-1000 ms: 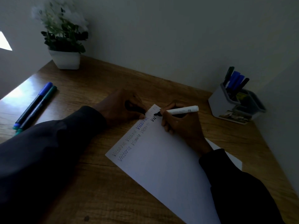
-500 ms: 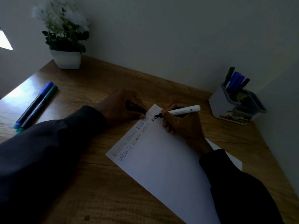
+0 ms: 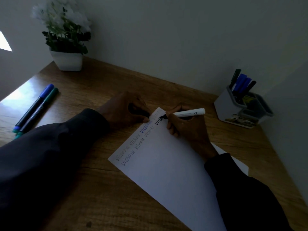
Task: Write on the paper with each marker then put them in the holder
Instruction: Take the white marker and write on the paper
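Head view, dim light, looking down at a wooden desk (image 3: 103, 80) set against a pale wall.

A white sheet of paper (image 3: 175, 177) lies at an angle in the middle of the desk. Along its far edge run two handwritten rows repeating the word "Victoria" in grey, blue and purple inks. The second row ends in a few fresh black letters.

The right hand (image 3: 186, 130) rests on the paper with its fingers pinched round a white-barrelled marker (image 3: 188, 113). The marker's black tip touches the paper at the end of the black letters, and its barrel points right toward the holder.

The left hand (image 3: 121, 109) sits at the paper's far left corner, fingers curled round a black cap (image 3: 138, 112), with a fingertip touching the paper's edge. Both arms wear dark sleeves.

At the far right, near the wall, stands a grey and white desk holder (image 3: 226, 107) with several compartments. Black and blue markers (image 3: 241, 82) stand upright in its tallest one.

On the left side of the desk, well apart from the paper, a blue marker (image 3: 34, 106) and a green marker (image 3: 39, 112) lie side by side, capped and touching.

A white-flowered plant in a white pot (image 3: 67, 60) stands at the far left corner.
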A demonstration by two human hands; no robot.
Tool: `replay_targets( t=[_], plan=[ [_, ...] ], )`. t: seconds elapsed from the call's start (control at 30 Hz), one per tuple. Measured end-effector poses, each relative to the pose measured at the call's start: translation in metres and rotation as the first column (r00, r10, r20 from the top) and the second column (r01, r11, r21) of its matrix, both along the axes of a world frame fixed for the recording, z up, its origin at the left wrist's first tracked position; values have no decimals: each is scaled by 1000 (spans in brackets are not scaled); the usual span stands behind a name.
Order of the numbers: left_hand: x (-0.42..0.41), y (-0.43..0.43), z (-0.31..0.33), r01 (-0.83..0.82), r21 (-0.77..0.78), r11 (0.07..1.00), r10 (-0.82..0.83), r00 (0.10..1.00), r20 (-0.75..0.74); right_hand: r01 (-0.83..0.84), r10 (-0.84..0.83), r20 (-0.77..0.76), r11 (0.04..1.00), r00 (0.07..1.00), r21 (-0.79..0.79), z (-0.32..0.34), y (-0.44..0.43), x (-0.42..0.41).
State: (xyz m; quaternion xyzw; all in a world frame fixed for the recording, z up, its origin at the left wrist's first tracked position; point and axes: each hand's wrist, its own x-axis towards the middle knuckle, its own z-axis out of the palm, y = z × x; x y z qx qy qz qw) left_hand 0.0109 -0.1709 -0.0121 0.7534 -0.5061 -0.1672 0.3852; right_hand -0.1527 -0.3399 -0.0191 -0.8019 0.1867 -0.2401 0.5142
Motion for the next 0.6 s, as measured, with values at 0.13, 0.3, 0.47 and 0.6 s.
replay_targets(
  t=[0.13, 0.3, 0.47, 0.6],
  plan=[
    [-1, 0, 1, 10, 1, 1000, -10, 1000, 12, 27, -27, 9, 1000, 1000, 2, 0, -1, 0],
    [-1, 1, 1, 11, -10, 1000, -11, 1000, 5, 61, -60, -45, 998, 997, 25, 1, 0, 1],
    [0, 0, -1, 9, -5, 1000, -9, 999, 41, 66, -64, -51, 997, 997, 37, -1, -2, 2],
    [1, 0, -1, 23, -18, 1000, -22, 998, 54, 66, -66, -13, 998, 998, 17, -3, -2, 4]
  ],
)
